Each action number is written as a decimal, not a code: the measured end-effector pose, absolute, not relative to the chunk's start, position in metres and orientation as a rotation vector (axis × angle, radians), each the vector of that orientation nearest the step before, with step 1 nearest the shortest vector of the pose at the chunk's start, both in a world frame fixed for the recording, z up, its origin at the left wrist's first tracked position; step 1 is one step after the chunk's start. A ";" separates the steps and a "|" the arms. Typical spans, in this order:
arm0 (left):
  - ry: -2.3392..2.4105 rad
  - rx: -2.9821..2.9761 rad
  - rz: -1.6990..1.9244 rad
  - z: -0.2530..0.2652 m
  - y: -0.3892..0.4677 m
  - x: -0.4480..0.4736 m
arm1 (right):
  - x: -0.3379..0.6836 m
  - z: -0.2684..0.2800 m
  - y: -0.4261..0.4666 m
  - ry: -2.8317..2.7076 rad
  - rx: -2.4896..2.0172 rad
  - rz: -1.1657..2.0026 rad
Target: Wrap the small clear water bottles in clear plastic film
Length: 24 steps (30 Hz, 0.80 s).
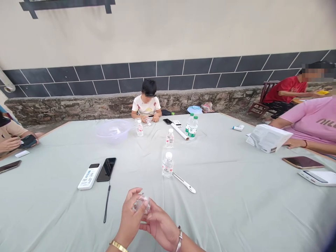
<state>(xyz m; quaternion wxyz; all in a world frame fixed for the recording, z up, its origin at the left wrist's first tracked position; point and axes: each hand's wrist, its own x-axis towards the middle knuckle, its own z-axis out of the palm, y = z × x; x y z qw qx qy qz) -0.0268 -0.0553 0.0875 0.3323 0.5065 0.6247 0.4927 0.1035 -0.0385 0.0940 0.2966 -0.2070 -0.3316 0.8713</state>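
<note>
Low in the head view, both of my hands meet around a small clear plastic object (143,203), crinkled and shiny. Its exact kind is hard to make out because my fingers cover part of it. My left hand (130,215) is closed on it from the left, thumb across the front. My right hand (163,221) closes round it from the right and below. Just beyond my hands stands a small clear water bottle (168,166) with a white cap. A white pen-like cutter (185,183) lies beside that bottle's base.
To the left lie a white power bank (89,176) and a black phone (106,169) with a strap. Farther off are a translucent basin (114,131), another small bottle (169,138), a paper roll (180,132) and green-capped bottles (193,128). Several people sit around the cloth-covered table (223,206).
</note>
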 end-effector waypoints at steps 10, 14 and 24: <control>1.517 1.493 1.204 0.077 -0.061 -0.025 | 0.109 0.095 -0.032 -0.798 -0.594 2.238; 1.450 1.309 1.268 0.076 -0.062 -0.025 | 0.109 0.094 -0.029 -0.902 -0.735 2.099; 1.056 0.896 1.191 0.070 -0.067 -0.022 | 0.113 0.077 -0.026 -1.565 -0.905 1.758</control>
